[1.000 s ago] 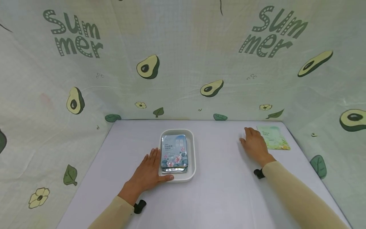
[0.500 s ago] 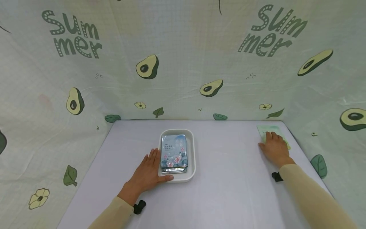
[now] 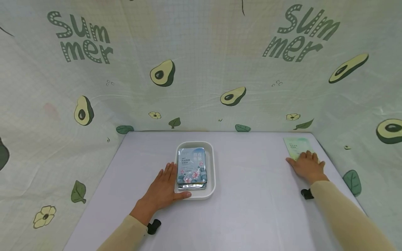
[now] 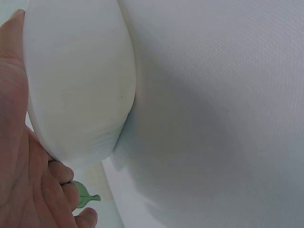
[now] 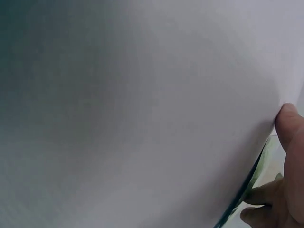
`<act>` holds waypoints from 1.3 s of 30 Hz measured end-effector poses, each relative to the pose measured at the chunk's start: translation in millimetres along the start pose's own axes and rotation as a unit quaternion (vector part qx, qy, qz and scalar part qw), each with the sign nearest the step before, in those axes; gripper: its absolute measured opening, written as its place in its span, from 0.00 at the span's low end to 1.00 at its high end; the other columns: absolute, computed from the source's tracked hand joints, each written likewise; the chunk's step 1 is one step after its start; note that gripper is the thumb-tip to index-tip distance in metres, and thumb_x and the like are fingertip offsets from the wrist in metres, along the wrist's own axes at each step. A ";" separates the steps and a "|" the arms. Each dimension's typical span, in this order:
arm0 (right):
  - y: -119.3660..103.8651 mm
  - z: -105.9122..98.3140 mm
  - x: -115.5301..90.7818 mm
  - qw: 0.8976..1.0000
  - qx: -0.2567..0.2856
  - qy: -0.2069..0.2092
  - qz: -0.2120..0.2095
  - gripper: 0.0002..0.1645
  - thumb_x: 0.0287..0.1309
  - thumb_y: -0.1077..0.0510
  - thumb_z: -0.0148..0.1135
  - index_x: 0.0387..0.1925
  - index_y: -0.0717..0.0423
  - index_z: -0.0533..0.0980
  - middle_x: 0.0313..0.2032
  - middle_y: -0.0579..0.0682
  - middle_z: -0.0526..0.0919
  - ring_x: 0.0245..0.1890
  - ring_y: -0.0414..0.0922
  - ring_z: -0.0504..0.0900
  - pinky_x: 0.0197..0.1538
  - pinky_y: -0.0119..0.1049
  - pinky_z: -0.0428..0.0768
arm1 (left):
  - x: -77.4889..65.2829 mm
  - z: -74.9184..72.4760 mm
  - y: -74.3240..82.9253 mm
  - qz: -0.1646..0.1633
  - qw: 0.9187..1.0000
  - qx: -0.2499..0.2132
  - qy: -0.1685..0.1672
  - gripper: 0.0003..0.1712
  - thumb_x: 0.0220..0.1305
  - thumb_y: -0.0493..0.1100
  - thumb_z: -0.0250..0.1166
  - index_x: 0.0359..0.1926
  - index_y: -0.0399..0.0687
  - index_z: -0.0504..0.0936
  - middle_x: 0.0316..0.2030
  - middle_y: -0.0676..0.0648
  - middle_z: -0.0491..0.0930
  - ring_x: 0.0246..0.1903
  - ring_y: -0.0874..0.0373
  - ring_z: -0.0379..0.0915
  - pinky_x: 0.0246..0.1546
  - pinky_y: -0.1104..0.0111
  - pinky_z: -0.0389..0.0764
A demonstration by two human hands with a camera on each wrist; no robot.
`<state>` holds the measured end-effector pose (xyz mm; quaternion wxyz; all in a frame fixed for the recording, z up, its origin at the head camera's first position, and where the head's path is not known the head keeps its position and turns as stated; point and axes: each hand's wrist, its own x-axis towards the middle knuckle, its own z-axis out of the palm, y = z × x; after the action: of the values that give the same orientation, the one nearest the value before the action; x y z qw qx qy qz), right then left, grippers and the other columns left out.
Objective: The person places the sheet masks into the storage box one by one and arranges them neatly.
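A white tray (image 3: 211,190) holds a small stack of flat foil sachets, the top one a blue sachet (image 3: 191,164) with pink flowers. My left hand (image 3: 160,190) lies along the tray's left side, fingers straight, thumb on the near rim. The left wrist view shows the tray wall (image 4: 78,85) against the palm side of that hand. On the right, a pale green sachet (image 3: 295,144) lies flat on the table. My right hand (image 3: 307,168) covers its near part with spread fingertips on top, its thumb reaching down by the left edge. The sachet's lower edge is hidden beneath the hand.
The white table (image 3: 245,195) ends at a patterned cloth backdrop (image 3: 201,69) at the back and sides. The green sachet lies near the right table edge. A black wrist camera (image 3: 154,226) sits under the left wrist.
My right hand has moved right and come down onto the green sachet, then shifted slightly nearer to me, uncovering its far part. The left hand and tray have stayed put.
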<state>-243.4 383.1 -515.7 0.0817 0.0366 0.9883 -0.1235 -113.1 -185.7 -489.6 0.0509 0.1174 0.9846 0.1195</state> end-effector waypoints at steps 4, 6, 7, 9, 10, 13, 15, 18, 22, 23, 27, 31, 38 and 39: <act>0.3 2.5 -2.5 1.000 0.007 -0.016 -0.005 0.68 0.76 0.23 0.33 0.72 0.90 0.44 0.72 0.88 0.40 0.73 0.86 0.35 0.67 0.89 0.39 | 0.4 -0.3 -0.1 0.000 1.000 -0.004 -0.001 0.77 0.56 0.87 0.58 0.84 0.34 0.45 0.84 0.34 0.46 0.84 0.39 0.39 0.82 0.44 0.54; -1.8 3.8 -3.4 1.000 0.015 -0.021 -0.014 0.68 0.76 0.23 0.33 0.72 0.90 0.43 0.72 0.88 0.39 0.73 0.86 0.33 0.67 0.89 0.37 | 0.4 -0.1 -0.3 -0.001 1.000 -0.005 -0.001 0.77 0.56 0.87 0.59 0.84 0.34 0.45 0.84 0.34 0.47 0.84 0.39 0.39 0.82 0.44 0.54; -3.4 5.0 -3.7 0.999 0.018 -0.024 -0.018 0.68 0.76 0.23 0.34 0.73 0.89 0.42 0.73 0.88 0.38 0.74 0.86 0.32 0.67 0.88 0.36 | 0.5 -0.1 -0.3 -0.001 1.000 -0.006 -0.001 0.77 0.56 0.87 0.59 0.84 0.34 0.45 0.84 0.35 0.47 0.84 0.39 0.39 0.82 0.44 0.54; -8.9 8.4 -4.7 0.999 0.022 -0.027 -0.025 0.69 0.75 0.22 0.34 0.74 0.88 0.42 0.74 0.87 0.38 0.74 0.85 0.32 0.68 0.88 0.35 | 0.2 -0.1 -0.4 -0.002 1.000 -0.007 -0.001 0.77 0.56 0.86 0.59 0.84 0.34 0.45 0.84 0.34 0.47 0.84 0.38 0.39 0.82 0.43 0.54; -12.2 10.8 -5.4 0.999 0.021 -0.028 -0.030 0.69 0.75 0.21 0.35 0.74 0.87 0.42 0.74 0.87 0.38 0.75 0.85 0.33 0.68 0.87 0.35 | 0.2 -0.3 -0.1 -0.002 1.000 -0.008 -0.001 0.77 0.57 0.86 0.60 0.84 0.34 0.45 0.84 0.35 0.47 0.84 0.39 0.39 0.82 0.43 0.54; -26.6 16.9 -9.4 0.998 0.016 -0.028 -0.052 0.68 0.75 0.22 0.37 0.75 0.85 0.43 0.75 0.85 0.41 0.75 0.83 0.37 0.69 0.87 0.38 | -0.4 -1.1 0.9 -0.003 1.000 -0.010 -0.002 0.76 0.57 0.86 0.60 0.84 0.34 0.45 0.84 0.35 0.46 0.84 0.38 0.39 0.82 0.43 0.53; -38.9 19.8 -13.6 0.997 0.014 -0.031 -0.074 0.66 0.76 0.24 0.39 0.76 0.84 0.44 0.75 0.85 0.43 0.76 0.82 0.40 0.70 0.86 0.40 | -0.9 -1.5 1.3 -0.003 1.000 -0.010 -0.003 0.76 0.57 0.85 0.60 0.84 0.34 0.45 0.84 0.34 0.46 0.84 0.38 0.39 0.82 0.43 0.53; -60.3 22.8 -21.5 0.993 0.010 -0.035 -0.114 0.62 0.78 0.28 0.44 0.76 0.83 0.47 0.76 0.83 0.46 0.76 0.81 0.43 0.71 0.84 0.43 | -1.2 -1.9 1.5 -0.003 1.000 -0.008 -0.004 0.76 0.57 0.85 0.60 0.84 0.34 0.45 0.84 0.34 0.46 0.84 0.38 0.39 0.82 0.43 0.54; -89.3 31.9 -34.6 0.983 -0.007 -0.027 -0.179 0.58 0.77 0.30 0.49 0.77 0.79 0.53 0.77 0.79 0.52 0.78 0.78 0.49 0.73 0.82 0.49 | -0.7 -2.6 1.8 -0.003 1.000 -0.005 -0.005 0.76 0.57 0.85 0.61 0.84 0.34 0.45 0.84 0.34 0.46 0.84 0.38 0.39 0.82 0.44 0.54; -96.8 34.1 -38.8 0.980 -0.008 -0.024 -0.196 0.57 0.77 0.31 0.50 0.77 0.78 0.54 0.78 0.78 0.53 0.78 0.78 0.50 0.73 0.81 0.50 | -0.4 -2.6 1.7 -0.003 1.000 -0.005 -0.007 0.76 0.57 0.85 0.60 0.84 0.34 0.45 0.84 0.34 0.46 0.84 0.39 0.39 0.82 0.44 0.53; -125.5 44.4 -56.9 0.967 -0.010 -0.018 -0.254 0.53 0.76 0.33 0.54 0.77 0.75 0.58 0.78 0.74 0.58 0.79 0.74 0.54 0.74 0.79 0.54 | -0.2 -1.4 0.3 -0.004 1.000 -0.010 -0.012 0.77 0.56 0.86 0.60 0.84 0.35 0.43 0.84 0.35 0.44 0.84 0.39 0.37 0.82 0.45 0.52; -149.8 52.3 -74.1 0.955 -0.013 -0.027 -0.294 0.52 0.75 0.33 0.55 0.77 0.72 0.61 0.77 0.71 0.62 0.79 0.72 0.56 0.75 0.76 0.56 | -0.3 0.3 -1.7 -0.006 1.000 -0.017 -0.020 0.78 0.56 0.87 0.58 0.84 0.36 0.41 0.85 0.36 0.42 0.85 0.41 0.35 0.83 0.46 0.50; -166.0 40.8 -61.4 0.949 0.004 -0.018 -0.315 0.50 0.71 0.34 0.63 0.76 0.68 0.64 0.73 0.68 0.69 0.73 0.68 0.68 0.73 0.65 0.70 | 1.1 0.4 -3.6 -0.002 0.999 -0.023 -0.025 0.79 0.55 0.88 0.57 0.84 0.36 0.39 0.85 0.37 0.40 0.85 0.42 0.34 0.84 0.47 0.48; -164.9 37.0 -52.9 0.952 0.004 -0.013 -0.305 0.51 0.70 0.34 0.64 0.76 0.67 0.64 0.73 0.68 0.70 0.72 0.67 0.69 0.73 0.65 0.71 | 1.4 0.0 -3.5 -0.002 0.999 -0.026 -0.026 0.79 0.55 0.88 0.57 0.84 0.36 0.39 0.85 0.37 0.40 0.85 0.42 0.34 0.84 0.47 0.48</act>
<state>-201.0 211.6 -502.7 0.0528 -0.2674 0.9509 -0.1466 -115.2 -188.7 -490.6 0.0796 0.1171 0.9797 0.1418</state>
